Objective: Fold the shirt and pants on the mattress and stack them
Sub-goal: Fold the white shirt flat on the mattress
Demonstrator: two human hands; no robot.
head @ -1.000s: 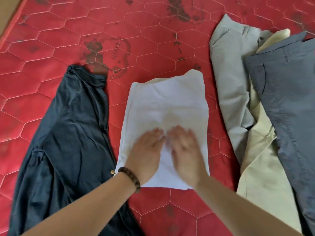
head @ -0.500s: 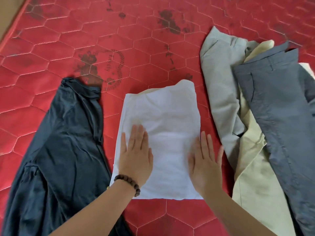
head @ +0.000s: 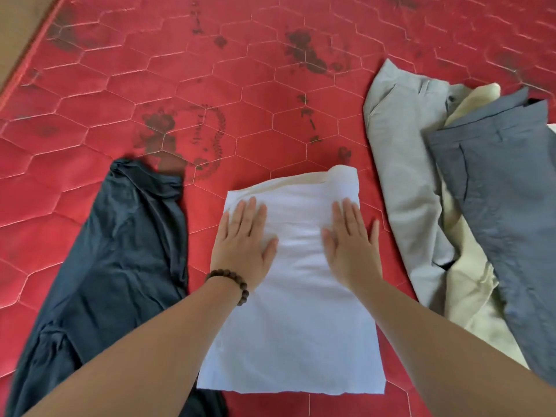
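A white shirt [head: 296,320], folded into a rectangle, lies in the middle of the red quilted mattress [head: 150,85]. My left hand [head: 242,245], with a bead bracelet on the wrist, presses flat on the shirt's upper left part. My right hand [head: 350,245] lies flat on the upper right part, fingers straight. To the right lies a pile of pants: light grey pants [head: 403,164], cream pants [head: 469,296] under them, and dark blue-grey pants [head: 508,206] on top.
A dark navy garment [head: 108,266] lies crumpled on the mattress left of the shirt. The mattress edge and a tan floor [head: 21,25] show at the top left. Dark printed marks dot the mattress surface.
Both hands have slid from the shirt's lower middle outward and then up toward its far end, staying flat on the cloth. The camera has tilted, so the shirt sits lower in view.
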